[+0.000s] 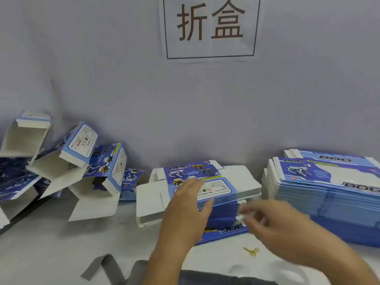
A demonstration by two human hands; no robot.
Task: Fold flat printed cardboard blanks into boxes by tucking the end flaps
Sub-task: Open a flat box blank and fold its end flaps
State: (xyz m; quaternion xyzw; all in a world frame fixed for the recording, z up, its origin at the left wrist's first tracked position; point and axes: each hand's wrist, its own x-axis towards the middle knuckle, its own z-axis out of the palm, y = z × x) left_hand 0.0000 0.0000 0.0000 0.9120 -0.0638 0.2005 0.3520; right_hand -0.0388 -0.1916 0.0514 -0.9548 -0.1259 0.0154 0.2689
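A low stack of flat blue-and-white printed blanks (pixel 232 177) lies in the middle of the table, white flaps sticking out at both ends. My left hand (pixel 186 210) hovers over its left part with fingers straight and spread, holding nothing. My right hand (pixel 275 225) is blurred just right of the stack's near edge, fingers loosely curled near a white flap; whether it touches the flap I cannot tell. Several folded boxes (pixel 82 161) with open ends lie piled at the left.
A taller stack of flat blanks (pixel 329 192) fills the right side of the white table (pixel 61 243). A yellow rubber band (pixel 251 250) lies near the front edge. A grey strap (pixel 102 268) lies at the front. A paper sign (pixel 209 27) hangs on the wall.
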